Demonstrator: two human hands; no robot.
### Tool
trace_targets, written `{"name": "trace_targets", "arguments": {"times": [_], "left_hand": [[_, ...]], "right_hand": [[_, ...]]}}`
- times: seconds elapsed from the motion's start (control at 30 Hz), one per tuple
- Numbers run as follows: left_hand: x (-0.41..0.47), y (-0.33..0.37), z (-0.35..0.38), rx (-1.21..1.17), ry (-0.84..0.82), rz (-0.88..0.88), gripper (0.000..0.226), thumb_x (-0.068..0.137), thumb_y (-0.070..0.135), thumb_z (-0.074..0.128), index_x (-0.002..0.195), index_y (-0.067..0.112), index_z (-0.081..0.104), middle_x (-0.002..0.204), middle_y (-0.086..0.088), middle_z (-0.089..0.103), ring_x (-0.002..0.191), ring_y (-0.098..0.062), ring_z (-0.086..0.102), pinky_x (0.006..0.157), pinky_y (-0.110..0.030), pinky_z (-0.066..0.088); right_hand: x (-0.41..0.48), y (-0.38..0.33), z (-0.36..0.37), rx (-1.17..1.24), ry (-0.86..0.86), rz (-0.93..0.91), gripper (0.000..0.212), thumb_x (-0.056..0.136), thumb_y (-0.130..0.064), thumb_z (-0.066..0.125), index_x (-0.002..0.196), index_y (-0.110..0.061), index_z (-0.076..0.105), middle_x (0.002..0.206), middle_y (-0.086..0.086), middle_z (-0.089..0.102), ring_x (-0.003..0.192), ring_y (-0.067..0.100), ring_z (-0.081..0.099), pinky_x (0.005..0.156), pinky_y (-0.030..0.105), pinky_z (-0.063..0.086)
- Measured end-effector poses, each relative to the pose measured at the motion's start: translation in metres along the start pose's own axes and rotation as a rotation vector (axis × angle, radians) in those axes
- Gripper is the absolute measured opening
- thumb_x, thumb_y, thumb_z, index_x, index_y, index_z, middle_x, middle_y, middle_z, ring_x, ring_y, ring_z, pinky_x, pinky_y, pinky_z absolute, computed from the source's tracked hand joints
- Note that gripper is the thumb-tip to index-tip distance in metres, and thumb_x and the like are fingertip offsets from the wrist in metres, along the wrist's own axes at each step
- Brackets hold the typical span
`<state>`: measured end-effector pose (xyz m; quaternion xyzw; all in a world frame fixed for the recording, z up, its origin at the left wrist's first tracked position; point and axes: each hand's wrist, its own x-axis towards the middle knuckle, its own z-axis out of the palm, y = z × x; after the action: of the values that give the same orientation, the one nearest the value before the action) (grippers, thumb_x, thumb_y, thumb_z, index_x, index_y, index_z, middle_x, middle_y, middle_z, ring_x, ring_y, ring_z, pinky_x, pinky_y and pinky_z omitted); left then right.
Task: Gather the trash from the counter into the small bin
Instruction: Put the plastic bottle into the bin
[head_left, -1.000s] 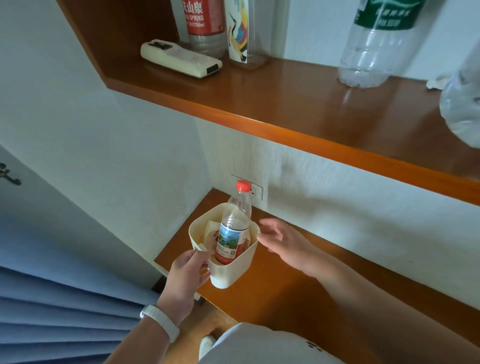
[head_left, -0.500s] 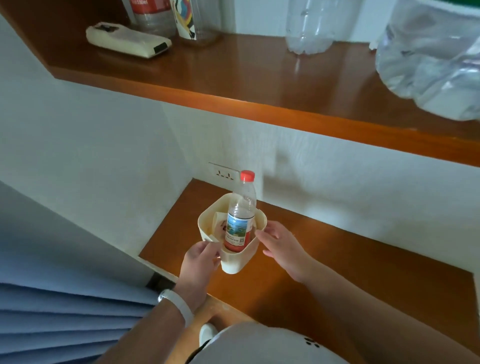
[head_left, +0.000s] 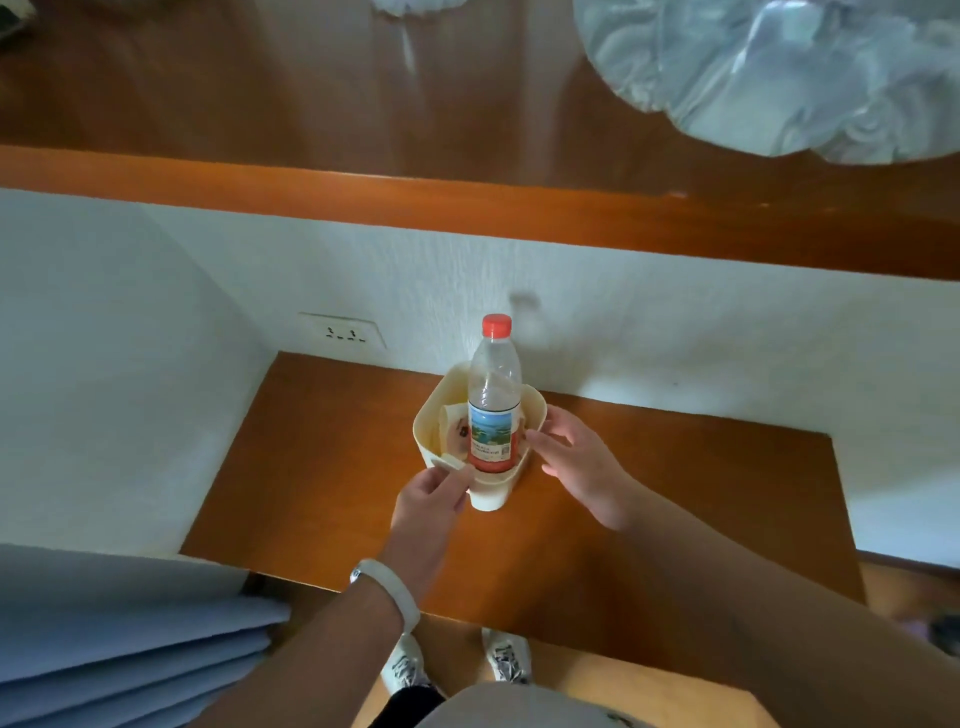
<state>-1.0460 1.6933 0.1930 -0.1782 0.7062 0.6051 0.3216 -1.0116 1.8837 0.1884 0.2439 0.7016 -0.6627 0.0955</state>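
Observation:
A small cream bin (head_left: 535, 415) stands on the lower wooden counter (head_left: 322, 457) near the back wall. A clear plastic bottle (head_left: 493, 384) with a red cap and a red-and-blue label stands upright inside it, sticking well above the rim. Some paper scraps (head_left: 453, 426) lie in the bin beside the bottle. My left hand (head_left: 431, 499) pinches the bin's front-left rim. My right hand (head_left: 576, 462) hovers by the bin's right side with fingers apart, its fingertips at the rim; I cannot tell whether they touch it.
A wooden shelf (head_left: 467, 208) juts out overhead with large clear plastic bottles (head_left: 779, 78) on it. A wall socket (head_left: 344, 332) sits at the back left. Blue pleated curtain (head_left: 119, 639) hangs at lower left. My shoes (head_left: 506, 657) show below the counter edge.
The camera has tilted down, so the shelf now fills the top. The bin has moved right along the counter in my left hand. My right hand stays beside its rim.

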Motion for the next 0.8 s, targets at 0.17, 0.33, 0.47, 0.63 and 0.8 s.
{"name": "trace_targets", "arguments": {"times": [0.17,0.33,0.47,0.63,0.8], "left_hand": [[0.008,0.005,0.015,0.085,-0.037,0.067,0.013,0.1,0.039,0.065,0.104,0.027,0.068,0.119,-0.01,0.075,0.11,-0.019,0.067,0.091,-0.032,0.057],[0.019,0.008,0.015,0.301,0.002,0.093,0.054,0.094,0.061,0.063,0.134,0.026,0.057,0.136,0.006,0.065,0.123,-0.019,0.062,0.097,-0.035,0.052],[0.024,0.014,0.016,0.393,0.164,0.191,0.092,0.086,0.055,0.077,0.158,0.021,0.031,0.161,-0.002,0.041,0.141,-0.024,0.049,0.109,-0.047,0.05],[0.039,0.016,0.01,0.437,0.13,0.373,0.098,0.081,0.047,0.086,0.159,0.028,0.03,0.158,0.002,0.046,0.14,-0.018,0.048,0.104,-0.034,0.045],[0.051,0.025,0.006,0.426,0.082,0.409,0.088,0.083,0.043,0.086,0.154,0.028,0.036,0.151,0.004,0.053,0.131,-0.012,0.05,0.099,-0.029,0.042]], "right_hand": [[0.015,0.007,-0.013,-0.017,0.041,-0.044,0.053,0.086,-0.052,0.066,0.132,-0.031,0.05,0.118,-0.02,0.059,0.107,0.0,0.058,0.079,0.017,0.044],[0.026,0.007,-0.016,-0.024,0.076,-0.077,0.049,0.09,-0.043,0.065,0.134,-0.025,0.051,0.116,-0.023,0.057,0.106,-0.001,0.057,0.08,0.017,0.045],[0.033,0.006,-0.017,-0.046,0.105,-0.09,0.044,0.092,-0.044,0.062,0.132,-0.028,0.051,0.107,-0.029,0.056,0.101,-0.002,0.058,0.083,0.02,0.047],[0.045,0.011,-0.016,-0.057,0.134,-0.072,0.049,0.091,-0.053,0.06,0.134,-0.03,0.052,0.125,-0.015,0.06,0.111,0.003,0.058,0.096,0.036,0.051],[0.047,0.006,-0.015,0.025,0.114,-0.058,0.048,0.092,-0.045,0.061,0.135,-0.029,0.049,0.135,-0.009,0.056,0.111,0.004,0.056,0.086,0.025,0.048]]}}
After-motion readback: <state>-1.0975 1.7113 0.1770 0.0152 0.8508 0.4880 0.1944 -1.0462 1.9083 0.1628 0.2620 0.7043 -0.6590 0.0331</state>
